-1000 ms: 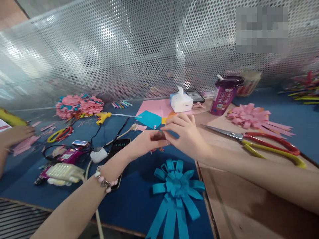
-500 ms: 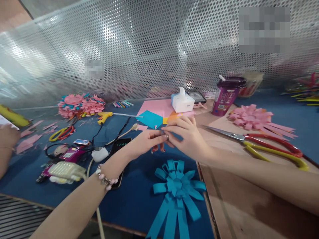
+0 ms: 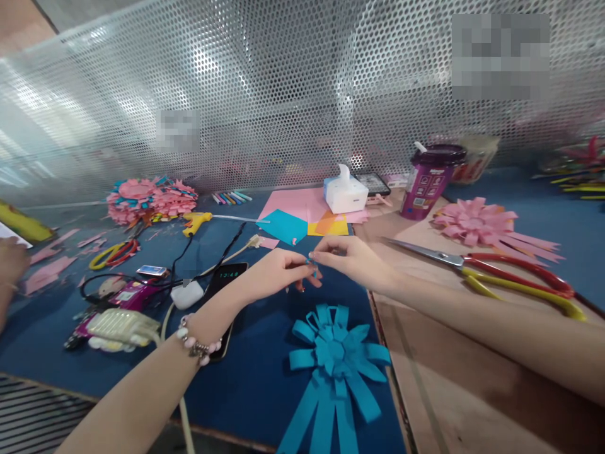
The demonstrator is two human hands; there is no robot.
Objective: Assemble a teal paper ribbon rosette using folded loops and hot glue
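My left hand and my right hand meet fingertip to fingertip above the blue table mat. Both are pinched together on a tiny bit too small to name, with a speck of blue showing between the tips. Just below them lies a blue paper flower with long strips hanging toward me. A beaded bracelet sits on my left wrist.
Red-and-yellow scissors lie on the wooden board to the right, near a pink paper flower. Coloured paper sheets, a tissue box and a purple cup stand behind. A phone, cables, glue gun and another person's hand are at the left.
My right hand has lowered and flattened out, uncovering the orange and blue sheets behind it. The fingertips of both hands stay pinched together, now slightly lower.
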